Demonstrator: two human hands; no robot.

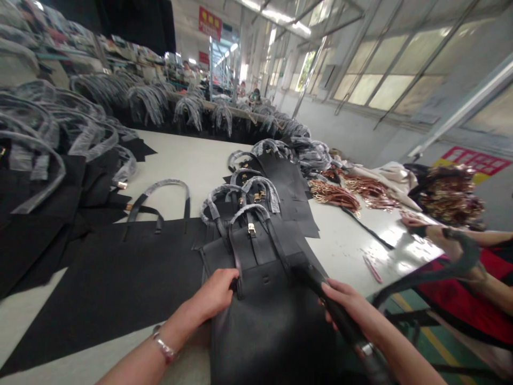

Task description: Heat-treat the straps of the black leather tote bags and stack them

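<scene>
A black bag [268,321] with plastic-wrapped handles lies at the table's front edge, partly hanging over it. My left hand [218,291] is closed on its upper left edge, beside the lower end of a handle [236,251]. In my right hand [347,302] is a long black tool [340,315] with a silver band, gripped around its body. Its front end is over the bag's upper right part; blur hides its exact kind and whether it touches. A gold buckle [251,229] sits on a strap between the handles.
A flat black panel [132,272] with a wrapped handle lies at left. Stacked black panels [36,240] stand beyond it. Several brown straps with gold hardware [334,195] and a pink pen-like item [372,269] lie at right. A co-worker's hands [444,240] hold a dark strap there.
</scene>
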